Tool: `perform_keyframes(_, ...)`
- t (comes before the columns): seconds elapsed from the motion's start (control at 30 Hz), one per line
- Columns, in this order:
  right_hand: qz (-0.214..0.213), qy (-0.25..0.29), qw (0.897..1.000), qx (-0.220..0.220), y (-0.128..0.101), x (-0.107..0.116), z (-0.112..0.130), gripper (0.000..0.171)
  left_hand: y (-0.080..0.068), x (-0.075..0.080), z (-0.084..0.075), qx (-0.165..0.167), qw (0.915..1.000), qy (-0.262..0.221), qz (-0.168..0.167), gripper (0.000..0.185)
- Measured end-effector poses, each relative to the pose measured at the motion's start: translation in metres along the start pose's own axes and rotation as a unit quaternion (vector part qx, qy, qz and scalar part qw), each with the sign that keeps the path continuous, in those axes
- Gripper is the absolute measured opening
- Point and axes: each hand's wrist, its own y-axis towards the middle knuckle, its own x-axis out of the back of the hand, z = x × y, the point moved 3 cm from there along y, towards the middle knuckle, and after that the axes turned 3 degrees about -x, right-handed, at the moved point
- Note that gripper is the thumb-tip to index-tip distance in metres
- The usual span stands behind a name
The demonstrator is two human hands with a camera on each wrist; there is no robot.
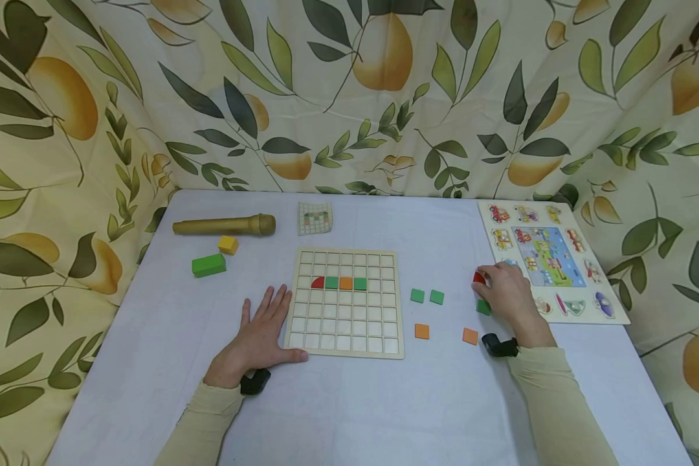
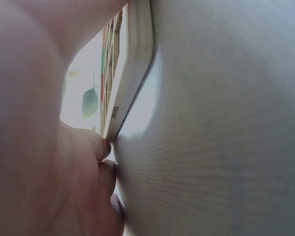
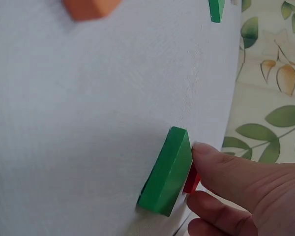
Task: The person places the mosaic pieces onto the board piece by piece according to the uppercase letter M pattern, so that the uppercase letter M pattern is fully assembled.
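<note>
A wooden grid board (image 1: 343, 317) lies in the middle of the table, with a row of a red quarter-round tile (image 1: 318, 283), green tiles (image 1: 331, 283) and an orange tile (image 1: 346, 283) in its upper part. My left hand (image 1: 262, 333) lies spread along the board's left edge, its thumb at the lower left corner. At the right, my right hand (image 1: 509, 294) pinches a red piece (image 3: 191, 178) between thumb and finger; the fingers partly hide it. Just beside it on the cloth is a green tile (image 3: 166, 172).
Between board and right hand lie two green tiles (image 1: 437, 297) and two orange tiles (image 1: 422, 331). A picture puzzle board (image 1: 606, 310) stands right. At the left are a wooden microphone-shaped stick (image 1: 221, 225), a yellow block (image 1: 228, 244) and a green block (image 1: 208, 265). A small pattern card (image 1: 314, 228) lies behind the board.
</note>
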Motion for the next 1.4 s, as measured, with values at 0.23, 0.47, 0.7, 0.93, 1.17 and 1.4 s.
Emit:
perform_keyframes(0.23, -0.024, 0.014, 1.000, 0.001, 0.003, -0.003, 0.002, 0.031, -0.001, 0.001, 0.000, -0.003, 1.0000, 0.000, -0.007, 0.128)
perform_keyframes(0.47, -0.028, 0.023, 0.999, -0.006, 0.004, -0.007, 0.003, 0.029, 0.000, 0.001, -0.001, 0.001, 1.0000, -0.002, 0.001, 0.128)
perform_keyframes(0.7, -0.030, 0.056, 0.998, 0.017, 0.004, -0.006, 0.015, 0.032, 0.000, 0.001, -0.001, -0.001, 1.0000, -0.003, -0.001, 0.128)
perform_keyframes(0.93, -0.035, 0.074, 0.996, 0.044, 0.006, -0.008, 0.034, 0.032, 0.000, 0.001, -0.001, -0.003, 1.0000, 0.002, -0.004, 0.128)
perform_keyframes(1.17, -0.022, 0.085, 0.994, 0.066, 0.008, -0.015, 0.059, 0.035, 0.000, 0.001, -0.001, -0.004, 1.0000, 0.006, -0.005, 0.128)
perform_keyframes(1.4, -0.026, 0.089, 0.990, 0.110, 0.007, -0.019, 0.083, 0.036, 0.000, 0.001, -0.001, -0.005, 0.9999, 0.008, -0.006, 0.127)
